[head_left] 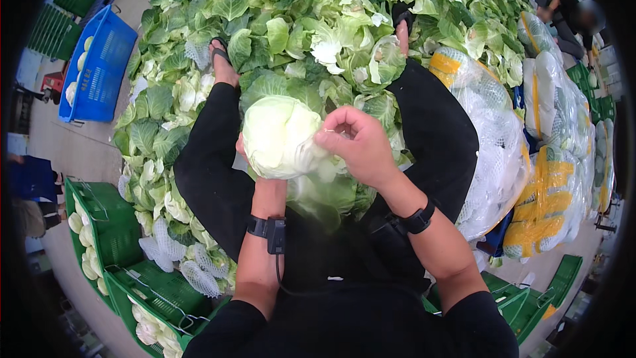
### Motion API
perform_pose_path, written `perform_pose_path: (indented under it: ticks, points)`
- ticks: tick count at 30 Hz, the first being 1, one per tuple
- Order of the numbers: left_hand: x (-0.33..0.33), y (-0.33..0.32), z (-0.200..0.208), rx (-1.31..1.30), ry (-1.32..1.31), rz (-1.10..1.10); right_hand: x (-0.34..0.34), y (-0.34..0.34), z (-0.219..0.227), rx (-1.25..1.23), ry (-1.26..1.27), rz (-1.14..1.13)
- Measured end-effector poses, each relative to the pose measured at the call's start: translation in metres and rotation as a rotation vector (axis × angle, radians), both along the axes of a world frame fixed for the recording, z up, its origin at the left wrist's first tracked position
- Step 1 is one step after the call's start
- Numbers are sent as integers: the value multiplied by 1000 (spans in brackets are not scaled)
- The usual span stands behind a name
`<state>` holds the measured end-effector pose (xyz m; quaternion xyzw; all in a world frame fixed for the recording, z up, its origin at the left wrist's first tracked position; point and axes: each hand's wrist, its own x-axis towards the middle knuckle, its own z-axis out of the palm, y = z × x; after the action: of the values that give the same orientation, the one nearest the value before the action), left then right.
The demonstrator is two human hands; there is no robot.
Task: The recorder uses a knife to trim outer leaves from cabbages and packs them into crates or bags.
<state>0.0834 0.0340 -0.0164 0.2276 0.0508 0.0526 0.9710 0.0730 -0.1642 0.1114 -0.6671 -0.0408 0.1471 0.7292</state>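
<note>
The left hand (241, 146) grips the cabbage (279, 136) from below, towards 10 o'clock of centre, seemingly steadying it; the right hand (360, 148) pinches closed at its 3 o'clock edge, on what I cannot tell.

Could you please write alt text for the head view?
A person in black holds a round pale-green cabbage in the left hand, the right hand curled at its edge. Ahead lies a heap of green leaves; a blue plastic crate stands left, plastic-wrapped bundles right.
</note>
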Motion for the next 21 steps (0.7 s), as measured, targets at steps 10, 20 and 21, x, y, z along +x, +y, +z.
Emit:
perform_pose_path:
  ticks: [10, 20, 21]
  points:
    - [-5, 2, 30, 721, 81, 104, -25, -7, 24, 483, 220, 65]
    - [-7, 1, 28, 180, -57, -159, -5, 18, -5, 162, 106, -283]
    - [-7, 1, 31, 208, -50, -167, -2, 18, -6, 160, 109, -290]
